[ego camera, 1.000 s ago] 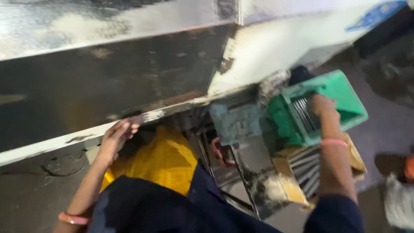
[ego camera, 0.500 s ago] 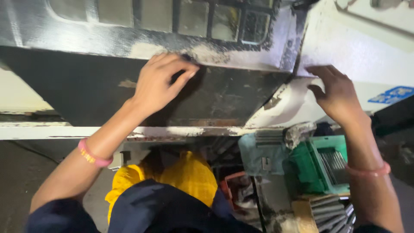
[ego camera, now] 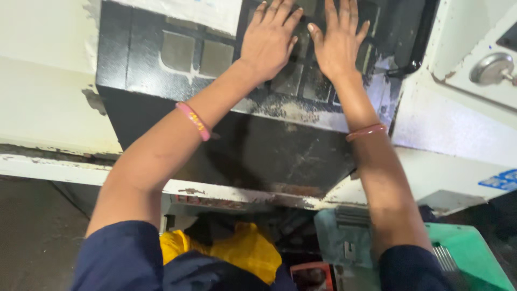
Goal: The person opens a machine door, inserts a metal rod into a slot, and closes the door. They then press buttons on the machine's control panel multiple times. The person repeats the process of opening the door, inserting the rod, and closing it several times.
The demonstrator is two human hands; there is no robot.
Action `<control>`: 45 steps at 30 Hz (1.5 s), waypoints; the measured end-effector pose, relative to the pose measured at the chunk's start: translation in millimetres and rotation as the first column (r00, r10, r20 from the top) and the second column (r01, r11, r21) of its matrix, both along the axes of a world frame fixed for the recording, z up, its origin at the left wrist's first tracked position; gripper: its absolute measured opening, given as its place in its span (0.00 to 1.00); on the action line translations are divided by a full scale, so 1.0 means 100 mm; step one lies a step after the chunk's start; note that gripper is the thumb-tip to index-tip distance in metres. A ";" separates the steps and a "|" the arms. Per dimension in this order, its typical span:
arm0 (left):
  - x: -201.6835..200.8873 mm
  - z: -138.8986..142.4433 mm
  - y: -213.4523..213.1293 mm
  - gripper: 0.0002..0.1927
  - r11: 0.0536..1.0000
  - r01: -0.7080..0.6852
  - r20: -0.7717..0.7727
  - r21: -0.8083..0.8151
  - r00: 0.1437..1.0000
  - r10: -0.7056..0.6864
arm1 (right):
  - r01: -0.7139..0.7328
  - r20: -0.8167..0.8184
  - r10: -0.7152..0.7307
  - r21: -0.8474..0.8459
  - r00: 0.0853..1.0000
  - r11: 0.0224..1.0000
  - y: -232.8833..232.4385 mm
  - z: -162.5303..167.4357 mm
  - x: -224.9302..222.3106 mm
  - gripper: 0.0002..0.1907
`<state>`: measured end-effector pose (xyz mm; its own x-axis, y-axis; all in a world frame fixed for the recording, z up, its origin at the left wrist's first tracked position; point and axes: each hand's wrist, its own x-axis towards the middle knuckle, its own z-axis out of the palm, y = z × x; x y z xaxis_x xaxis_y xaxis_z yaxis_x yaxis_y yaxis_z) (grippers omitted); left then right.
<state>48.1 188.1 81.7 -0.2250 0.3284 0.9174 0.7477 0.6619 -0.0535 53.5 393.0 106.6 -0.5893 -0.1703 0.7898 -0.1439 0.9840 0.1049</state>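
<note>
My left hand (ego camera: 269, 35) lies flat, fingers spread, on the dark upper panel (ego camera: 177, 54) of a large worn machine. My right hand (ego camera: 338, 42) lies flat right beside it on the same panel, fingers apart. Neither hand holds anything. Both rest over a row of grey square buttons or windows (ego camera: 199, 54) set in the black surface. A pink band (ego camera: 194, 121) circles my left wrist and a thin reddish bangle (ego camera: 366, 131) my right. My sleeves are dark blue.
The machine's white painted body (ego camera: 463, 134) with chipped paint runs to the right, with a round metal knob (ego camera: 493, 67). Below the panel are a green plastic crate (ego camera: 474, 258), a yellow cloth (ego camera: 242, 250) and a grey floor (ego camera: 32, 231) at left.
My view has tilted up toward the machine. Both hands rose from the lower edge and the crate to the upper panel and now lie side by side.
</note>
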 end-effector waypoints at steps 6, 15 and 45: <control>-0.33 0.32 0.11 0.31 0.997 -0.061 -0.001 0.047 0.998 0.061 | 0.119 -0.016 -0.120 -0.041 0.993 0.992 -0.07 -0.09 -0.22 0.33; -0.72 0.23 0.23 0.31 0.985 -0.114 0.011 0.133 0.994 0.113 | 0.104 -0.044 -0.106 -0.045 0.993 0.994 -0.03 -0.14 -0.30 0.33; -0.77 0.17 0.26 0.31 0.983 -0.164 0.106 0.085 0.982 0.155 | 0.152 0.020 -0.151 -0.093 0.988 0.984 -0.07 -0.09 -0.26 0.33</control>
